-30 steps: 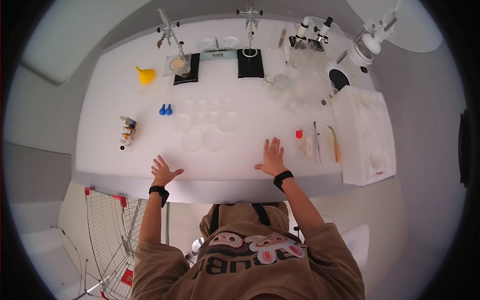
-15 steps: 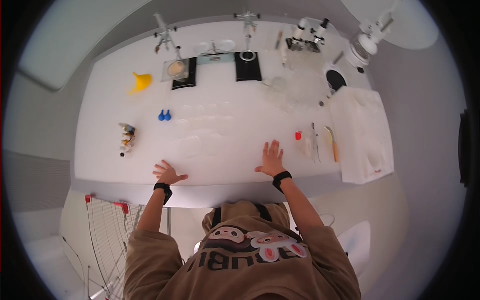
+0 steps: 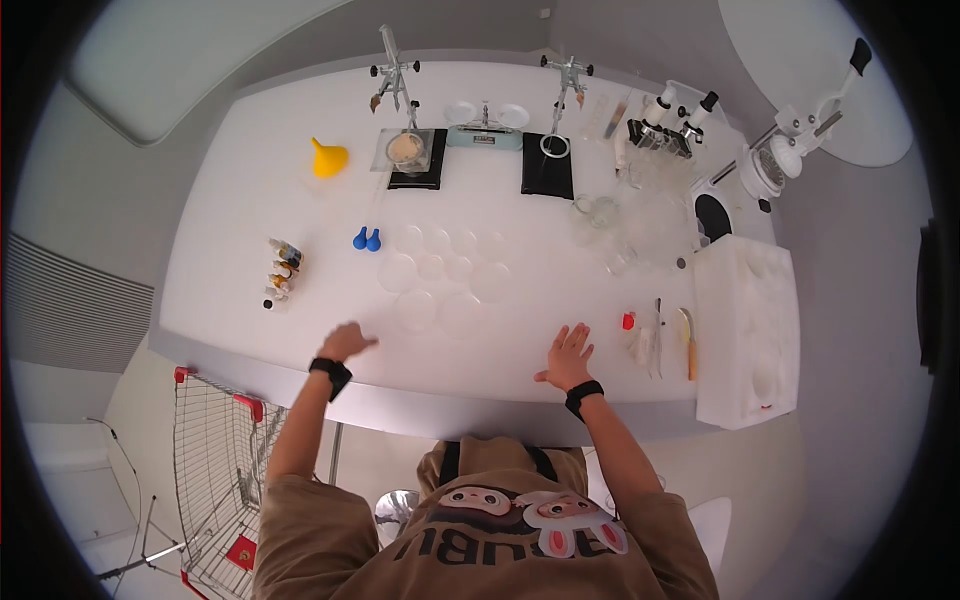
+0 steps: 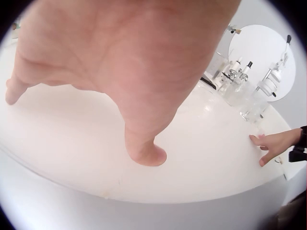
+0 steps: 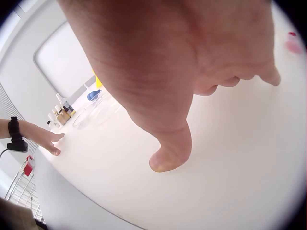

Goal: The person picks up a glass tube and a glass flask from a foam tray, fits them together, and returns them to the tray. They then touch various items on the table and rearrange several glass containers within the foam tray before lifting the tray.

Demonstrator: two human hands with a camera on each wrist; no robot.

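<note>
Near the front edge of the white table (image 3: 470,375), my left hand (image 3: 347,342) hovers palm down, slightly blurred, its thumb pointing right; it holds nothing. In the left wrist view its thumb (image 4: 146,151) hangs down over the bare tabletop. My right hand (image 3: 570,360) lies with fingers spread and nothing in its grasp, left of a red-capped item (image 3: 629,321), tweezers (image 3: 658,340) and a wooden-handled knife (image 3: 690,355). Several clear round dishes (image 3: 415,311) sit between and beyond the hands. Dropper bottles (image 3: 284,270) stand beyond my left hand, with two blue rubber bulbs (image 3: 367,239) further right.
Along the back are a yellow funnel (image 3: 328,158), two clamp stands (image 3: 432,170), a balance (image 3: 485,136), microscopes (image 3: 665,130) and clear glassware (image 3: 603,210). A white foam box (image 3: 745,340) lines the right edge. A shopping cart (image 3: 215,450) stands at lower left.
The left hand has turned from spread fingers pointing away to a foreshortened, blurred pose. The right hand keeps its spread pose. The head view has shifted, so the tabletop things appear further right.
</note>
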